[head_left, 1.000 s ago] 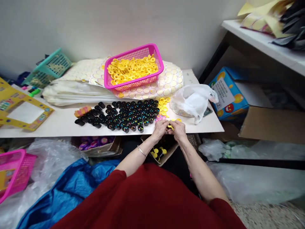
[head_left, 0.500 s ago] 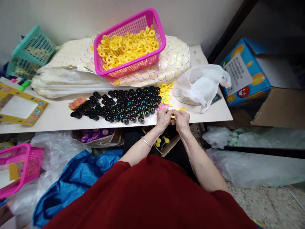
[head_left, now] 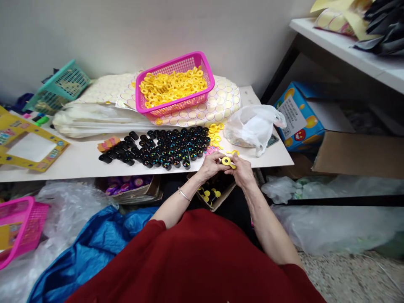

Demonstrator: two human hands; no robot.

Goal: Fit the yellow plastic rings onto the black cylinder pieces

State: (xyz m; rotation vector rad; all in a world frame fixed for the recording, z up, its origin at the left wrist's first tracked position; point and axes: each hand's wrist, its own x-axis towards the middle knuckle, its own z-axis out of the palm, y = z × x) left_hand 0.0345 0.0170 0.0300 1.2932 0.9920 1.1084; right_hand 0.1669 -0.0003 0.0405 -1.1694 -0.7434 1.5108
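Observation:
My left hand (head_left: 211, 166) and my right hand (head_left: 243, 171) meet at the front edge of the white table (head_left: 78, 162), fingers pinched together around a small piece topped with a yellow ring (head_left: 226, 161). Just left of them stands a block of several small black cups (head_left: 164, 147) with coloured bits inside. A few loose yellow rings (head_left: 216, 135) lie beside the cups. Behind them a pink basket (head_left: 172, 84) holds a heap of yellow rings. Below my hands an open cardboard box (head_left: 214, 194) contains black pieces with yellow tops.
A white plastic bag (head_left: 254, 128) lies right of the cups. Sticker sheets (head_left: 217, 107) and a teal basket (head_left: 58, 88) sit at the back. A yellow card frame (head_left: 28, 147) is at left. Under the table are a pink basket (head_left: 19, 227), blue bag (head_left: 94, 244) and boxes.
My hands stay together at the table edge; the yellow-topped piece between them now shows more clearly. The view shifted as my head tilted down and back up.

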